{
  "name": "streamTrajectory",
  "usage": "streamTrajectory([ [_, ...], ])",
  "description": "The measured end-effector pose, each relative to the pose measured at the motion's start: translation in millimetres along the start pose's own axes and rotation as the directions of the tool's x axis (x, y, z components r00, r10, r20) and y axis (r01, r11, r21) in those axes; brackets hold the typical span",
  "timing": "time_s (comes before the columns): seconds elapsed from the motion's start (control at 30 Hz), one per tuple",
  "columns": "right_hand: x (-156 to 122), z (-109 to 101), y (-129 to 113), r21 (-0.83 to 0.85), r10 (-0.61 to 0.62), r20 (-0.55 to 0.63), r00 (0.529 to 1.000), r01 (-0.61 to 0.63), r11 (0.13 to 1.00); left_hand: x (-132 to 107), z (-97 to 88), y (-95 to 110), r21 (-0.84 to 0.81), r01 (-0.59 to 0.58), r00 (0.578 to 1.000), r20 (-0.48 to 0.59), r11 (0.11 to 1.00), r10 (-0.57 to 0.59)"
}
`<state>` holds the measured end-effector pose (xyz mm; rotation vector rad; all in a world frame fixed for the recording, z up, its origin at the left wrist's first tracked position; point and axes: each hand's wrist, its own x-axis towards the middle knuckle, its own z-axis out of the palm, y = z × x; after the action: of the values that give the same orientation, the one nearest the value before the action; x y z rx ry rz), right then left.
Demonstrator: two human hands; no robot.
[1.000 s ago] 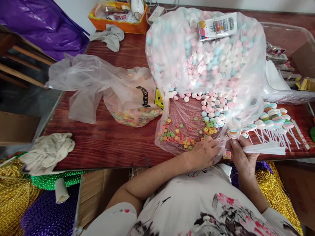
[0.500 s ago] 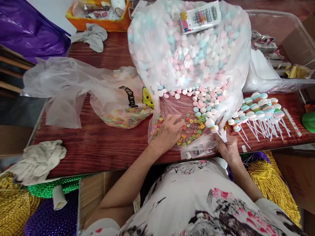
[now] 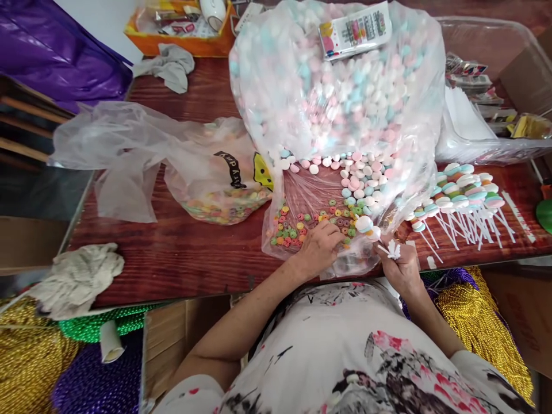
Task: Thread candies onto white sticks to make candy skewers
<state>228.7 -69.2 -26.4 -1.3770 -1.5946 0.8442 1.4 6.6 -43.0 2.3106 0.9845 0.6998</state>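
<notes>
My right hand (image 3: 402, 267) is closed around a bunch of white lollipop sticks (image 3: 393, 250). Beside its fingertips, white and pale blue disc candies (image 3: 364, 224) sit with an orange-yellow piece between them, apparently on one of the sticks. My left hand (image 3: 321, 248) lies low over the small coloured ring candies (image 3: 293, 233), its fingers bent together toward the right hand; what the fingertips pinch, if anything, is too small to make out. Both hands are at the front of a large clear plastic bag (image 3: 310, 190), which holds pink, white and blue disc candies (image 3: 366, 178).
Finished candy sticks (image 3: 468, 192) lie in a pile on the right of the brown table (image 3: 172, 264). A tied bag of ring candies (image 3: 219, 201) lies left. Behind are a clear plastic bin (image 3: 487, 144) and an orange box (image 3: 172, 46). A crumpled cloth (image 3: 81, 276) hangs at the left edge.
My left hand has moved right across the ring candies, toward my right hand, and its fingers have drawn together. The bunch of sticks in my right hand has turned, ends now facing the camera.
</notes>
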Motion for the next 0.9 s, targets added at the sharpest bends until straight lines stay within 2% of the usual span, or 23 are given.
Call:
streamTrajectory([
  [0.07, -1, 2, -2, 0.000, -0.018, 0.027, 0.999, 0.018, 1.000, -1, -4.9, -3, -0.274, 0.094, 0.980, -0.145, 0.957, -0.137],
  [0.1, -1, 2, -4, 0.001, -0.028, 0.043, 0.999, 0.028, 1.000, -2, -8.3, -4, -0.434, 0.138, 0.954, -0.185, 0.890, -0.238],
  [0.17, -1, 5, -9, 0.011, -0.050, 0.093, 0.994, 0.049, 0.999, -3, -15.7, -3, -0.715, 0.178, 0.891, -0.174, 0.676, -0.419],
  [0.23, -1, 8, -17, 0.035, -0.072, 0.164, 0.984, 0.067, 0.997, -3, -22.6, -1, -0.866, 0.150, 0.850, -0.134, 0.477, -0.510],
  [0.27, 0, 10, -21, 0.046, -0.079, 0.205, 0.976, 0.071, 0.996, -4, -25.1, 1, -0.897, 0.118, 0.838, -0.140, 0.427, -0.527],
  [0.3, 1, 11, -26, 0.053, -0.084, 0.239, 0.967, 0.073, 0.996, -5, -27.0, 2, -0.906, 0.079, 0.830, -0.172, 0.416, -0.531],
  [0.43, 7, 17, -39, 0.055, -0.103, 0.274, 0.956, 0.092, 0.994, -10, -30.8, 5, -0.833, -0.068, 0.808, -0.369, 0.550, -0.459],
  [0.5, 8, 19, -41, 0.054, -0.104, 0.275, 0.956, 0.093, 0.994, -13, -33.5, 5, -0.783, -0.100, 0.806, -0.425, 0.613, -0.411],
  [0.7, 7, 21, -38, 0.048, -0.100, 0.276, 0.956, 0.090, 0.995, -17, -43.4, 10, -0.516, -0.117, 0.825, -0.526, 0.849, -0.206],
  [0.8, 9, 22, -39, -0.019, -0.112, 0.299, 0.948, 0.123, 0.992, -17, -42.8, 12, -0.369, -0.153, 0.815, -0.572, 0.917, -0.094],
  [0.9, 12, 22, -41, -0.076, -0.105, 0.265, 0.959, 0.129, 0.989, -16, -42.2, 16, -0.224, -0.197, 0.808, -0.588, 0.954, 0.029],
])
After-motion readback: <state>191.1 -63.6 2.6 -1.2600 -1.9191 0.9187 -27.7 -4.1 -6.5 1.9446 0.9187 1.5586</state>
